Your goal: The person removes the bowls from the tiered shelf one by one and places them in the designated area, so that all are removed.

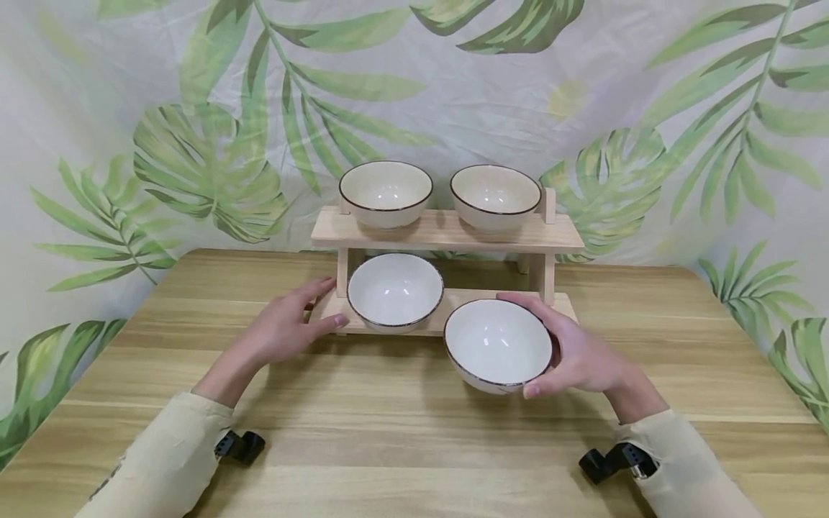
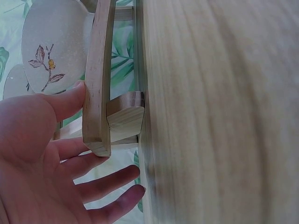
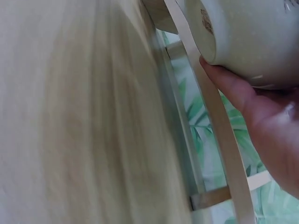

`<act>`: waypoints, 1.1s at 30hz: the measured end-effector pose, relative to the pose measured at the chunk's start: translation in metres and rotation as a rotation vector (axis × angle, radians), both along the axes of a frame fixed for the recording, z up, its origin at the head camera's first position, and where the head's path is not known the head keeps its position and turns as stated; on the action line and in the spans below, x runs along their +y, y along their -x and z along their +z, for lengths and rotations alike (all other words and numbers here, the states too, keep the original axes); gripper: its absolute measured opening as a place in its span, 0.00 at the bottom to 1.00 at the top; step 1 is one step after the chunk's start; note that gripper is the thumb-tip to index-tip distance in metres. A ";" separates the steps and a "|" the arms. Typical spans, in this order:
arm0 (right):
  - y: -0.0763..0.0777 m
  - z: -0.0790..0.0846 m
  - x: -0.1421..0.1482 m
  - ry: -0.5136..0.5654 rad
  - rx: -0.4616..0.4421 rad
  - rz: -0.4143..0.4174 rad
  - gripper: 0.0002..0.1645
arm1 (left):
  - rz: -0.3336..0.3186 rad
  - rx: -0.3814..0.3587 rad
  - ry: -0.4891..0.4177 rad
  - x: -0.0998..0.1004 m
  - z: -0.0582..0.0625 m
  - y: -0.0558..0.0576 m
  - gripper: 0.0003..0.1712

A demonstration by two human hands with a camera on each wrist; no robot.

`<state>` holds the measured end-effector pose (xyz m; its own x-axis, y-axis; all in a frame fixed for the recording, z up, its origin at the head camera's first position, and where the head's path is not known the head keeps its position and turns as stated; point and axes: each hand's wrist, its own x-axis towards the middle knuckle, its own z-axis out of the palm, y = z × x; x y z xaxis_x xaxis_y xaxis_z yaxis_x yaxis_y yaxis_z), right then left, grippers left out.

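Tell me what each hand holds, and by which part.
Right hand: a white bowl, by its right side. Left hand: the wooden stand, by the left end of its lower shelf.

The person wore a cream left sleeve (image 1: 165, 450) and a matching right sleeve (image 1: 696, 471), both ending at the wrist. A small black camera (image 1: 242, 447) with a rounded end poked from the left one; a second camera (image 1: 609, 463), silvery at its base, from the right.

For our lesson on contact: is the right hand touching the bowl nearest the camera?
Touching. The right wrist view shows the right hand against the bowl, a fingertip resting at its base.
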<state>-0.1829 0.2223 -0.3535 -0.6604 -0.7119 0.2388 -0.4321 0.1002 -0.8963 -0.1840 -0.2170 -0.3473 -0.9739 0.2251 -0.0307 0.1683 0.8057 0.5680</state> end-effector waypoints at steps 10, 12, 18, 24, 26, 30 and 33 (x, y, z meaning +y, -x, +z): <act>-0.008 -0.010 -0.019 0.032 -0.100 0.134 0.71 | 0.000 0.001 0.003 -0.001 0.000 0.000 0.47; -0.010 -0.012 -0.023 0.033 -0.106 0.148 0.71 | -0.001 0.002 0.004 -0.001 -0.001 0.000 0.47; -0.014 -0.017 -0.034 0.032 -0.155 0.172 0.69 | -0.001 0.005 0.004 0.000 -0.001 -0.001 0.47; -0.020 -0.021 -0.044 0.012 -0.154 0.148 0.69 | -0.002 0.008 0.001 0.000 -0.001 -0.001 0.47; -0.022 -0.022 -0.047 0.016 -0.165 0.148 0.69 | -0.002 0.009 0.000 0.001 -0.001 -0.001 0.47; -0.026 -0.022 -0.054 0.036 -0.191 0.139 0.68 | -0.001 0.013 0.001 0.000 -0.001 -0.001 0.47; -0.029 -0.022 -0.060 0.046 -0.218 0.116 0.68 | 0.000 0.016 0.002 0.000 -0.001 -0.001 0.47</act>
<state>-0.1534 0.1619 -0.3753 -0.6140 -0.7779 0.1336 -0.2345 0.0181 -0.9719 -0.1831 -0.2170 -0.3483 -0.9742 0.2249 -0.0159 0.1771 0.8070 0.5633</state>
